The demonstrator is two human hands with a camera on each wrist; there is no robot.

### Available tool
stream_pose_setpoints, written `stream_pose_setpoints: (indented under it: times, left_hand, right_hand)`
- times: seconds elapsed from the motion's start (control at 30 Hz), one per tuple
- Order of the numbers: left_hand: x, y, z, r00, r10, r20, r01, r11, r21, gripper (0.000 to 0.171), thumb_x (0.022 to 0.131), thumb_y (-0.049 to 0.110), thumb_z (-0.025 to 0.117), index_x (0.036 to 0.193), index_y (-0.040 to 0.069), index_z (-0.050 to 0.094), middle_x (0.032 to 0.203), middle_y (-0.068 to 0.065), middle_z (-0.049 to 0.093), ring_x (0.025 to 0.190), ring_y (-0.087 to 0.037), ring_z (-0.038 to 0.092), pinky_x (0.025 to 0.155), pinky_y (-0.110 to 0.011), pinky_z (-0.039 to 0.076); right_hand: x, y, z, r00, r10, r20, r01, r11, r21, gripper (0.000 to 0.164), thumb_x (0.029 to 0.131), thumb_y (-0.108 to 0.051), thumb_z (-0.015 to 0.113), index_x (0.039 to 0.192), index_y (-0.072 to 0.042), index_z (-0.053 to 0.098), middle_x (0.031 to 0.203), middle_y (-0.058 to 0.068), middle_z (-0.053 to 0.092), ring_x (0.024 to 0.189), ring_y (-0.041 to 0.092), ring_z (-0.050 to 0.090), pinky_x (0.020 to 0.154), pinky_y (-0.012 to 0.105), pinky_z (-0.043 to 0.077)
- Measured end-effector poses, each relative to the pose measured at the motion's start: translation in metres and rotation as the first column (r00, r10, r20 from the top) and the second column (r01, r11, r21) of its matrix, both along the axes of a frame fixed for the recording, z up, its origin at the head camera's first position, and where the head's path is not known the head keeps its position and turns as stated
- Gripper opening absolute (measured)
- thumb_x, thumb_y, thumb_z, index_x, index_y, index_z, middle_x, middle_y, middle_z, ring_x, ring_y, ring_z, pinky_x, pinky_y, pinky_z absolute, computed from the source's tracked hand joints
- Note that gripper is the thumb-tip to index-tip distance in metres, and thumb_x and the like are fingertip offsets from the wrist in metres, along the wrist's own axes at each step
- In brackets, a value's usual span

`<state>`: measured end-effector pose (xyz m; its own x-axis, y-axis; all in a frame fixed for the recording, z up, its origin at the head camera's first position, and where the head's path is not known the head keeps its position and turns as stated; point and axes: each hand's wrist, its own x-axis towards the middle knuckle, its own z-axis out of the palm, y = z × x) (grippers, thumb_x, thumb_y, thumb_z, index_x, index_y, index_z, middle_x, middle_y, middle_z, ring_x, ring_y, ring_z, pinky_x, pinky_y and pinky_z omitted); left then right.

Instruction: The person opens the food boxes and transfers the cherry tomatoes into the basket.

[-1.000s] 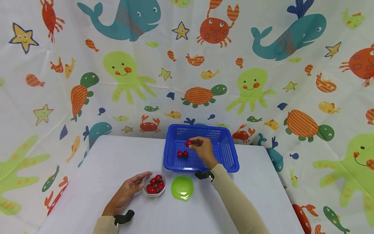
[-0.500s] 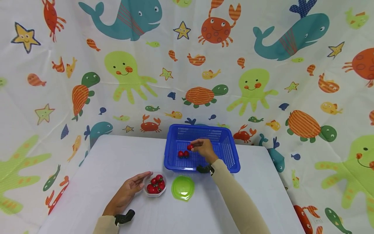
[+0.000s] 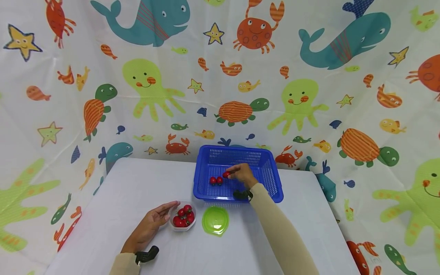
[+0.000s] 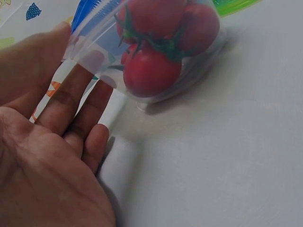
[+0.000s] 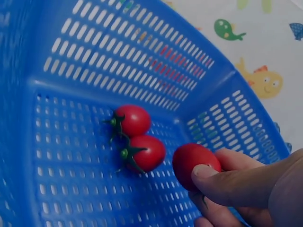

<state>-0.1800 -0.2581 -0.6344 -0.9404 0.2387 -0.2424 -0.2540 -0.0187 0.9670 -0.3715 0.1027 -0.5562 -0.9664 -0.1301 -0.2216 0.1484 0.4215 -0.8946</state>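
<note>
Before a sea-creature curtain [image 3: 237,86], a white-covered table [image 3: 151,175] carries the blue basket [image 3: 237,199] I am watching over the feeds. The right hand [image 3: 243,175] reaches inside it; the left hand [image 3: 153,220] lies outside, its fingers extended and loose against the clear container [image 3: 180,229], clenched on nothing that I can see. A green lid [image 3: 215,220] rests just right of the container. Smallest in my view, the held tomato [image 5: 193,165], pinched between the right thumb and fingers, sits just right of the closer loose tomato [image 5: 149,152], apart by a narrow gap, with its neighbour [image 5: 135,120] beyond. The right hand is much the nearer to both. The held tomato's longer axis, I judge, slants toward the hand; whether it touches the basket floor, I cannot tell.
</note>
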Motion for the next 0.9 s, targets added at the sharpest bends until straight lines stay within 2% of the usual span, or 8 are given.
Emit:
stream_pose_setpoints:
  times: [0.33, 0.63, 0.9]
  left_hand:
    - [-0.0003, -0.0023, -0.0009, 0.999, -0.027, -0.046, 0.029, 0.998, 0.053, 0.056, 0.108, 0.017, 0.062, 0.161, 0.01, 0.045, 0.172, -0.01, 0.039, 0.139, 0.019, 0.046, 0.11, -0.004, 0.037]
    - [0.001, -0.002, 0.001, 0.999, -0.023, -0.041, 0.025, 0.998, 0.061, 0.057, 0.107, 0.018, 0.064, 0.161, 0.01, 0.046, 0.172, -0.009, 0.04, 0.137, 0.019, 0.047, 0.109, -0.004, 0.039]
    - [0.0024, -0.0026, 0.0037, 0.999, -0.025, -0.039, 0.028, 0.997, 0.072, 0.057, 0.107, 0.017, 0.064, 0.161, 0.009, 0.045, 0.172, -0.01, 0.039, 0.138, 0.019, 0.046, 0.11, -0.003, 0.038]
  right_hand:
    - [-0.0065, -0.0027, 0.0003, 0.998, 0.044, 0.04, -0.046, 0.997, 0.057, 0.028, 0.083, 0.014, 0.079, 0.108, 0.0, 0.083, 0.119, 0.018, 0.079, 0.122, 0.036, 0.069, 0.119, 0.056, 0.047]
    - [-0.009, -0.0049, -0.0034, 0.997, 0.044, 0.065, -0.051, 0.994, 0.102, 0.03, 0.081, 0.014, 0.08, 0.107, 0.0, 0.083, 0.119, 0.017, 0.08, 0.131, 0.04, 0.065, 0.123, 0.058, 0.041]
    - [-0.0032, -0.0042, 0.001, 1.0, 0.023, -0.01, -0.022, 0.994, 0.107, 0.031, 0.084, 0.014, 0.077, 0.112, 0.001, 0.081, 0.116, 0.017, 0.08, 0.126, 0.038, 0.067, 0.118, 0.058, 0.047]
